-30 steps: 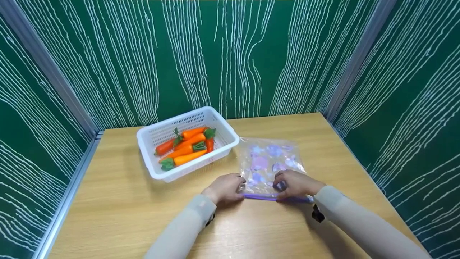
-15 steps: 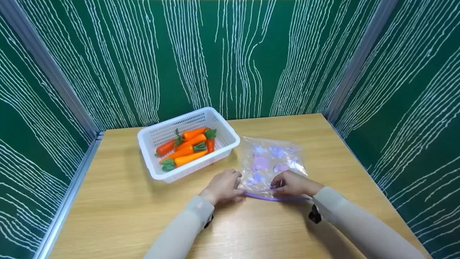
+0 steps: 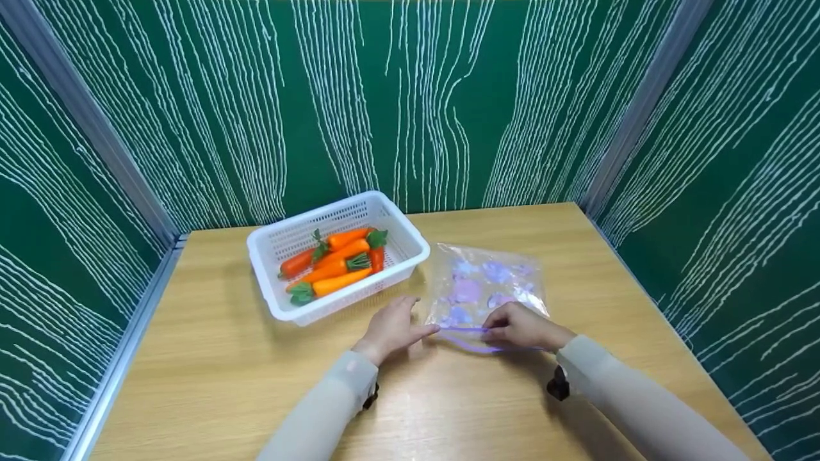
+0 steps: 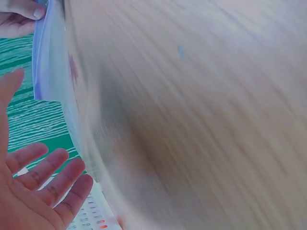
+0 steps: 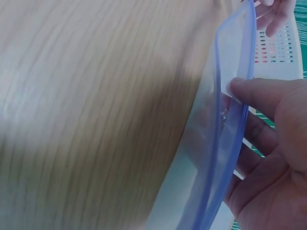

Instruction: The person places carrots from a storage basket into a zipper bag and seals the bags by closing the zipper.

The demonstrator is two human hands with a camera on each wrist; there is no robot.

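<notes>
Zip bag (image 3: 467,291): mouth edges have parted since the earlier head frame; lies just beyond the fingers of the right hand (image 3: 522,326).
Purple edge (image 5: 235,143): pinched by the right hand; a slip would probably let the mouth fall shut.
Left hand (image 3: 392,326): fingers now spread, gripping nothing; with that corner loose, one-sided pulling could skew the light bag.
Basket (image 3: 346,299): beyond the left fingertips, carrots (image 3: 343,282) inside; a wide sweep might bump it.

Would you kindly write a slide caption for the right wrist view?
Right hand pinching one edge of a clear, purple-rimmed bag, its mouth parted.
</notes>
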